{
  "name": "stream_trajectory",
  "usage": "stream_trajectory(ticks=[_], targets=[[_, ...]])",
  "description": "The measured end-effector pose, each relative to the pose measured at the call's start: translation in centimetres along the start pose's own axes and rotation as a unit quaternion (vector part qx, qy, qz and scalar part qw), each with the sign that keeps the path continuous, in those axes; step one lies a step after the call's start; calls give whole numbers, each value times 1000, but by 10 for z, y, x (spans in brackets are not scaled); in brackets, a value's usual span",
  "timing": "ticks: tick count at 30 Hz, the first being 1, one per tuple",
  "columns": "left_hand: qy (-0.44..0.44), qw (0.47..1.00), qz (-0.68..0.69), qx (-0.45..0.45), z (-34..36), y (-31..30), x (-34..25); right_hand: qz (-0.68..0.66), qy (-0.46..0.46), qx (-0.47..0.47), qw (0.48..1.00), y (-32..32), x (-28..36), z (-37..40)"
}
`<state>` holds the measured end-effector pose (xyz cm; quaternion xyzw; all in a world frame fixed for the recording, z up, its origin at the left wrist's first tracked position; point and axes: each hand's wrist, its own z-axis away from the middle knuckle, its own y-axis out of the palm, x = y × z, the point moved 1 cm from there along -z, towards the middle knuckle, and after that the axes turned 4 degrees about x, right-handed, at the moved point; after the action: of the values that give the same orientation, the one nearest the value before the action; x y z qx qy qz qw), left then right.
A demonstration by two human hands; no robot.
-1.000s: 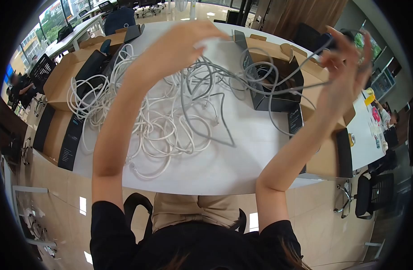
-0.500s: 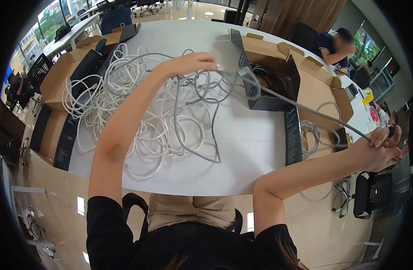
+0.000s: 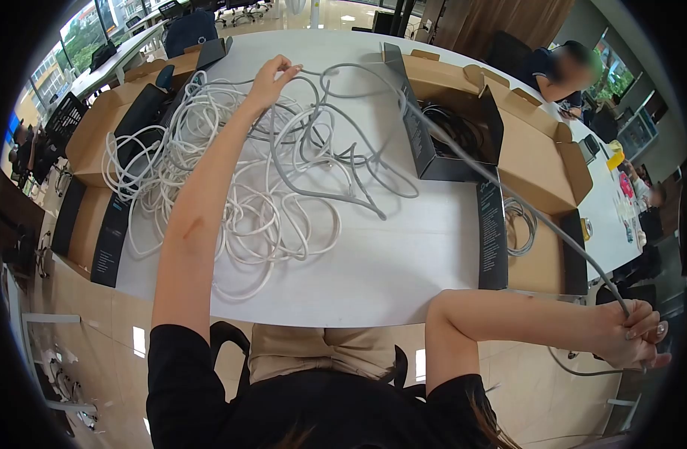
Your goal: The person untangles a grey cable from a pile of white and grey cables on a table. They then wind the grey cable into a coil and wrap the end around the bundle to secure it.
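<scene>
My left hand (image 3: 271, 76) reaches far across the white table (image 3: 403, 254) and pinches a strand of the grey cable (image 3: 324, 161) above the tangled pile. My right hand (image 3: 636, 335) is pulled out low to the right, past the table's edge, closed on the same grey cable. That cable runs taut from the pile over the black box (image 3: 448, 142) down to my right fist, with a loop hanging below it. A heap of white cables (image 3: 209, 179) lies under and beside my left arm.
Open cardboard boxes (image 3: 541, 165) stand to the right of the pile, and another cardboard box (image 3: 104, 127) sits at the left. More coiled cable (image 3: 519, 224) lies in the right box. A person (image 3: 556, 71) sits at the far right. A chair (image 3: 620, 314) is near my right hand.
My right hand has dragged the grey cable down and to the right, drawing it taut. My left hand has moved further away over the pile and to the left.
</scene>
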<state>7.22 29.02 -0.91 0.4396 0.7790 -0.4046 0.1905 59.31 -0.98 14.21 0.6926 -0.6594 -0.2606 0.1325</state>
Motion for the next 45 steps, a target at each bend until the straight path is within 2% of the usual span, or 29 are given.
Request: stream_trajectory(ticks=[3,6,8,9,10,11,12,13,14,18,21,24,27,30,33,35,36,39,40,41,44,45], targets=[[20,995,-58,-77,-4,-2,24,65,-49,-32,996,9,3,4],[48,990,-84,-99,-6,-3,28,313,-161,-97,931,19,8,11],[77,989,-75,-106,-9,4,19,241,-132,-88,958,4,6,4],[93,983,-123,-98,-7,7,5,205,-118,-84,968,-4,4,1],[110,975,-170,-90,0,9,-15,97,-98,-76,988,-5,-3,1],[127,964,-217,-81,5,12,-29,81,-74,-83,990,-10,-5,0],[136,966,-208,-76,6,15,-37,66,-49,-88,993,-10,-8,1],[124,968,-216,-40,8,16,-43,49,-22,-91,994,-10,-10,1],[112,968,-223,-4,9,17,-50,20,-34,-63,997,-10,-16,3],[121,957,-240,114,9,21,-83,62,-41,-87,994,26,-47,18],[188,934,-263,154,5,28,-93,101,-66,-146,982,46,-74,30],[189,904,-319,213,1,31,-103,152,-68,-156,974,62,-77,38],[215,869,-436,92,-6,31,-84,154,-79,-157,972,59,-74,36],[136,888,-439,5,-9,14,-51,166,-108,-158,967,49,-68,29],[42,852,-520,-40,-2,-16,-29,196,-126,-188,954,38,-57,22],[-24,917,-392,-74,-1,-28,-12,224,-117,-196,948,31,-52,19],[-57,940,-325,-89,-1,-31,-7,197,-113,-208,951,35,-50,19],[77,967,-238,-48,-13,-36,-27,138,-74,-147,977,23,-50,15],[52,985,-163,0,-14,-31,-49,147,-42,-106,983,31,-49,20],[25,995,-86,46,-11,-21,-75,97,-2,-63,993,33,-51,19],[165,964,-115,176,12,9,-144,-59,131,74,987,20,-61,10],[223,941,-127,223,20,19,-156,-3,142,49,989,30,-62,13]])
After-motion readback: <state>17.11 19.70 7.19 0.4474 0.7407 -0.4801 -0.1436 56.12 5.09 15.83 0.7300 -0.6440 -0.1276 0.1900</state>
